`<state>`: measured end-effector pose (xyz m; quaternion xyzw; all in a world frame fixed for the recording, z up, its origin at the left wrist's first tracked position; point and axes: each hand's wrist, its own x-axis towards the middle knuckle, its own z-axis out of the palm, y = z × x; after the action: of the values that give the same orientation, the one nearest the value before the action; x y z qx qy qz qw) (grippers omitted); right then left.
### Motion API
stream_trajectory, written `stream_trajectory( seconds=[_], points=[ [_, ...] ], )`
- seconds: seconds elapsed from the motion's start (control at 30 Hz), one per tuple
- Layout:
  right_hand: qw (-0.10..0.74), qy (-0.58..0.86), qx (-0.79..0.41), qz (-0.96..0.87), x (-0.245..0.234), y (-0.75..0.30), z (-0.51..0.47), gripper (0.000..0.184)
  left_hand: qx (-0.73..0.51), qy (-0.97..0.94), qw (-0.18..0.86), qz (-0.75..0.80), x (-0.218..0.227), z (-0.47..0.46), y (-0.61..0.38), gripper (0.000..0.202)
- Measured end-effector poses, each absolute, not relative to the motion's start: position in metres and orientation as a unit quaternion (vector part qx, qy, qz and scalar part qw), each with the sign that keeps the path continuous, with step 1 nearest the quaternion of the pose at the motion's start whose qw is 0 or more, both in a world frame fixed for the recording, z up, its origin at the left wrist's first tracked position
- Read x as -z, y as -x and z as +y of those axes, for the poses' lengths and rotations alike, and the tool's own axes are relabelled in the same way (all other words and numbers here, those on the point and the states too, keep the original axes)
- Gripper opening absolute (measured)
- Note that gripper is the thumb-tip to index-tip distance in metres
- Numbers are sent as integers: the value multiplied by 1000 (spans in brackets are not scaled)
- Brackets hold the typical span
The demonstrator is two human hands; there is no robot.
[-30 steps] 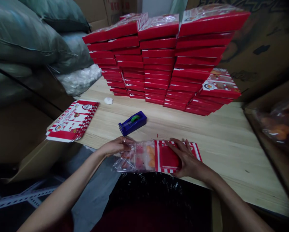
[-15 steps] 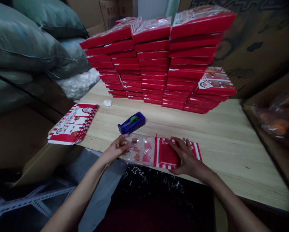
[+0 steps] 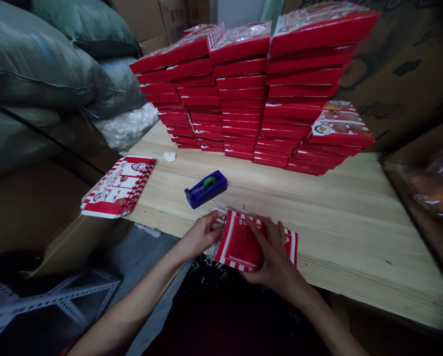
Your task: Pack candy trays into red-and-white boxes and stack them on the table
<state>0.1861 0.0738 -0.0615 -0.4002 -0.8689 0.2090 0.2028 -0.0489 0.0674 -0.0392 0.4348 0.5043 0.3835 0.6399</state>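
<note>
At the table's near edge lies a flat red box with red-and-white striped borders. My right hand is over its right part, fingers across the top and thumb at the near edge, gripping it. At the box's left end, my left hand pinches a clear plastic packet. Only a short crumpled part of the packet shows; the rest is hidden by the box and my fingers. Just beyond the hands stands a blue tape dispenser with a green core.
Tall stacks of red boxes line the back of the wooden table. Folded striped cartons lie at the left edge, near a small white scrap. Big sacks are piled left; a carton with plastic-wrapped orange things is at right.
The left hand has moved right, up to the box, and far less of the packet shows. The box's left end has shifted left and nearer to me, tilting slightly, under the right hand.
</note>
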Motion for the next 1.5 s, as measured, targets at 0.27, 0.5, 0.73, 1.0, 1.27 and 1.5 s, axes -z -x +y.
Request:
stream_trajectory(
  seconds=[0.27,0.5,0.73,1.0,1.27,1.5],
  points=[
    [268,423,-208,-840,61,-182,45,127,-268,-605,586,467,11,72,47,24],
    [384,588,-238,-670,35,-177,28,132,-484,-563,278,610,-19,24,24,67],
    [462,549,-357,-598,34,-195,5,70,-453,-474,604,452,16,16,9,48],
    [482,507,-499,-511,76,-224,7,36,-527,-388,583,482,72,2,2,56],
    [453,489,-559,-493,88,-236,18,31,-503,-415,565,505,76,-1,0,47],
    [400,478,-577,-527,92,-248,24,28,-423,-487,537,543,88,-4,8,18]
  ],
)
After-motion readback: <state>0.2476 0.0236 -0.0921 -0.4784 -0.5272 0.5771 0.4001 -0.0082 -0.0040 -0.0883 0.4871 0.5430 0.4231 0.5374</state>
